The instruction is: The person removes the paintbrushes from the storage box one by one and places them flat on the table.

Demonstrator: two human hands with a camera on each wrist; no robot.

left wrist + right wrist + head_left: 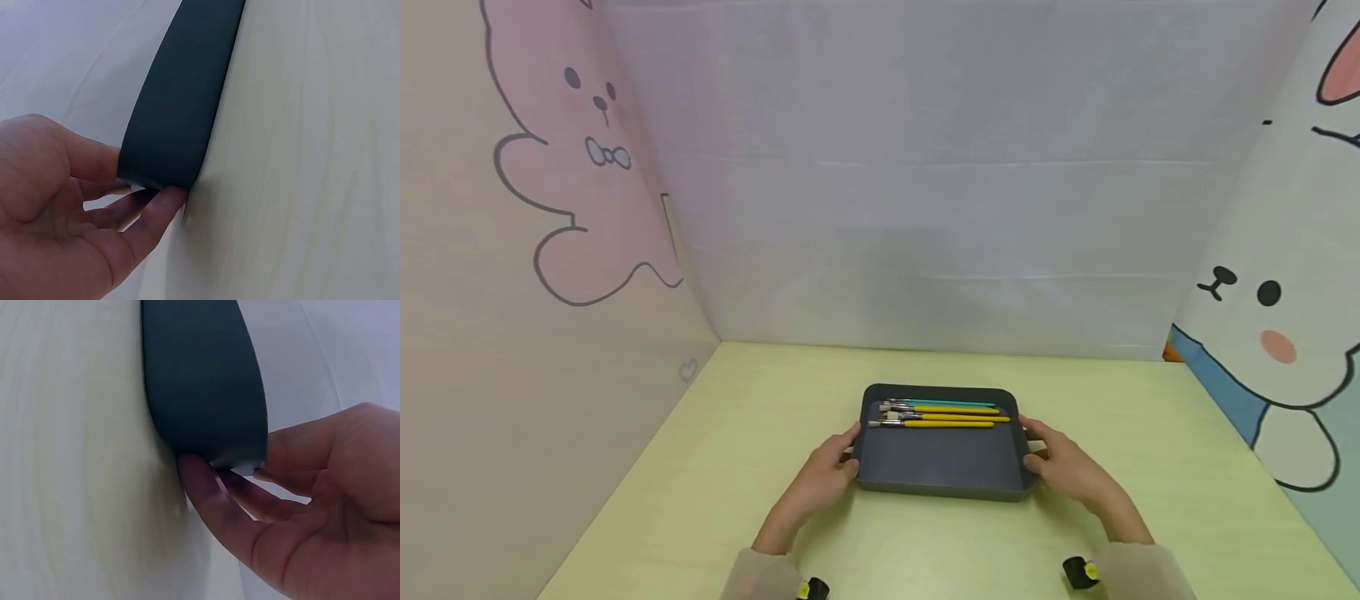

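Observation:
A dark grey rectangular tray [940, 462] sits in the middle of the head view, between the two hands. Several paintbrushes [951, 423] lie crosswise toward its far side, most with yellow handles and at least one teal, bristles to the left. My left hand [827, 472] grips the tray's left end; the left wrist view shows the thumb on the tray wall [178, 94] and fingers at its lower edge. At the opposite end, my right hand [1070, 468] holds the tray the same way, fingertips tucked at the bottom of the wall [203, 381]. Whether the tray touches the table is unclear.
The pale yellow table [775, 392] extends around the tray. A white sheet [925, 192] hangs behind it. Side panels carry a pink cartoon animal [580, 208] on the left and a white one [1292, 350] on the right.

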